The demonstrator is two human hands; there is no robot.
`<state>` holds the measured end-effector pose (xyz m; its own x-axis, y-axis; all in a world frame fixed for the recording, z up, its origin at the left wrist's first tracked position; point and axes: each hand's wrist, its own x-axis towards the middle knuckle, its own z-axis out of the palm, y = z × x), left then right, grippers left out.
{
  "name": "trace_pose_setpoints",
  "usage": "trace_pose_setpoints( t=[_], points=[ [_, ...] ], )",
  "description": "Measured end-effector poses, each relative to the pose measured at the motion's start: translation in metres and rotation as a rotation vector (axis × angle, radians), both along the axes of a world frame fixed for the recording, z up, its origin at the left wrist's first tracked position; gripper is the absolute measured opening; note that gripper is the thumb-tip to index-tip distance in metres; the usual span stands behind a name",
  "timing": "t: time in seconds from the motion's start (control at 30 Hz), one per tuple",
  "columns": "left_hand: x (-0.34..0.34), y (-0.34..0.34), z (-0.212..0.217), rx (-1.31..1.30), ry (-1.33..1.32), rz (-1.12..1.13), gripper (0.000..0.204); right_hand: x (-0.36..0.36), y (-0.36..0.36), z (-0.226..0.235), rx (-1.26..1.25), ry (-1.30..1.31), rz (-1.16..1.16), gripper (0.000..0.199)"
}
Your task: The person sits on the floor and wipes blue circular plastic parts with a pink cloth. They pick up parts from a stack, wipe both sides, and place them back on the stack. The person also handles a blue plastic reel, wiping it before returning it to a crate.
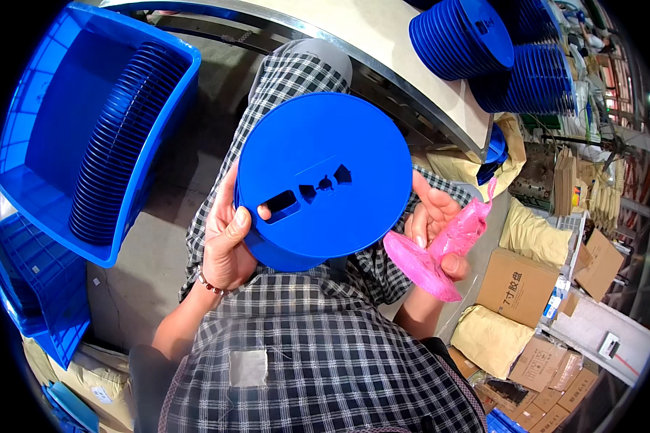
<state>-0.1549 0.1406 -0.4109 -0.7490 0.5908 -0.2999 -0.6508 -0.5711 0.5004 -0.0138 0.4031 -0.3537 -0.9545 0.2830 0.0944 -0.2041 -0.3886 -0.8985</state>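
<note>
A round blue plastic reel (325, 173) is tilted up in front of my lap, its flat face toward me with a slot and small cutouts near the centre. My left hand (227, 249) grips its left edge, thumb on the near side and one fingertip showing through the slot. In my right hand (430, 224) is a pink thing with a flat round base and a wrapped, handle-like stem (458, 231); its exact kind I cannot tell. The right fingers are beside the reel's right rim; whether they touch it I cannot make out.
To the left a blue crate (184, 79) holds a row of blue reels (123, 137), with another crate (47, 281) below it. Stacked blue reels (462, 40) stand on the pale table (390, 36). Cardboard boxes (516, 285) and yellowish sacks (487, 339) lie at right.
</note>
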Motion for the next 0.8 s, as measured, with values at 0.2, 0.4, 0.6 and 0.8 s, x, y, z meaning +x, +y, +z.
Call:
trace_pose_setpoints(
  t=[0.2,0.4,0.6,0.8],
  points=[
    [-0.001,0.000,-0.001,0.008,-0.019,-0.012,0.093,0.000,0.002,-0.002,-0.021,0.014,0.019,0.093],
    [-0.002,0.000,0.003,-0.004,-0.024,-0.007,0.094,0.000,0.001,-0.002,-0.022,0.006,0.015,0.092],
    [-0.002,-0.001,0.005,-0.010,-0.041,-0.028,0.104,0.000,0.001,-0.005,-0.004,-0.007,0.015,0.090],
    [-0.004,0.008,0.020,-0.103,-0.003,0.026,0.100,0.006,0.001,-0.011,-0.046,-0.014,0.025,0.089]
  ],
)
